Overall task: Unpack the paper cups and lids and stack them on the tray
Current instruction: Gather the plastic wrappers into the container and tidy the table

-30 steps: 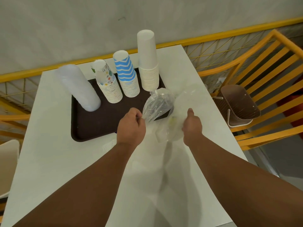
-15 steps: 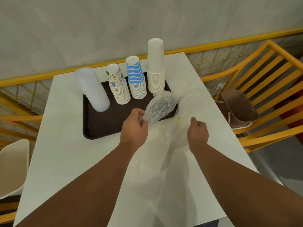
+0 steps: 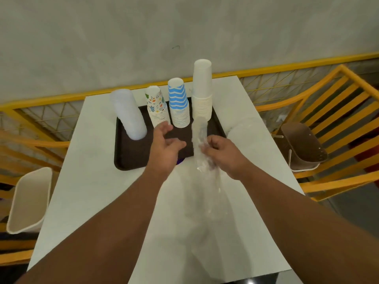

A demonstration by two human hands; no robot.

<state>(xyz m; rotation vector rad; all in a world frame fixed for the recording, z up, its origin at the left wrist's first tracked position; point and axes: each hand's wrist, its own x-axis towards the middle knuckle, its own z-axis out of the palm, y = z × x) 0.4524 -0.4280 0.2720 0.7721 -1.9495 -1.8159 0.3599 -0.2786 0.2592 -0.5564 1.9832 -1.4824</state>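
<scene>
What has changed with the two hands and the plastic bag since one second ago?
The left hand let go of the clear plastic bag and now hovers open over the brown tray. The right hand took the bag in its grip and holds it drawn out long. The lid stack and three cup stacks keep their places on the tray.

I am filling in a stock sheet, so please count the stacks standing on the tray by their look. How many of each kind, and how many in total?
Plain white cup stack: 1
Blue-striped cup stack: 1
Patterned cup stack: 1
Translucent lid stack: 1
Total: 4 stacks on the tray
</scene>
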